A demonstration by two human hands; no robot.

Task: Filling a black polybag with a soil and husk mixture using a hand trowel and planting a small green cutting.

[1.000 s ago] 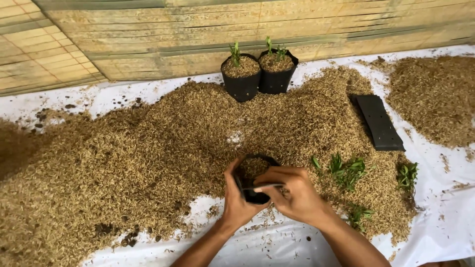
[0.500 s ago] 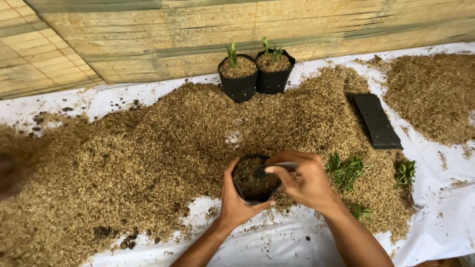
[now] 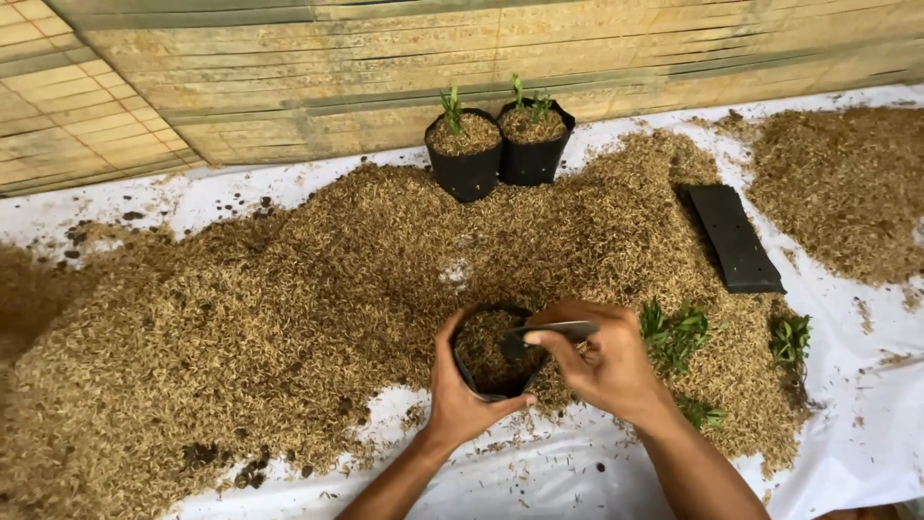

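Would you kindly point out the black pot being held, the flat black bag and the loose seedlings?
Black pot [image 3: 478,380], head view: its left wall.
Flat black bag [image 3: 735,238], head view: its middle.
Loose seedlings [image 3: 674,332], head view: leaves of the nearest clump.

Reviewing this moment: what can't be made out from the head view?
- Base of the small black pot: hidden by the left hand.
- Tip of the flat tool in the right hand: too dark to read against the filling.
- Right hand's palm side: turned away.
- Elbows: cut off by bottom edge.

Held soft plastic grow bag [image 3: 489,371]: black, brown husk fill.
Two filled bags behind it [image 3: 499,149]: black, green shoots.
Loose rice-husk heap [image 3: 289,299]: golden-brown.
Plastic ground sheet [image 3: 539,477]: white.
Flat folded bag stack [image 3: 734,238]: black.
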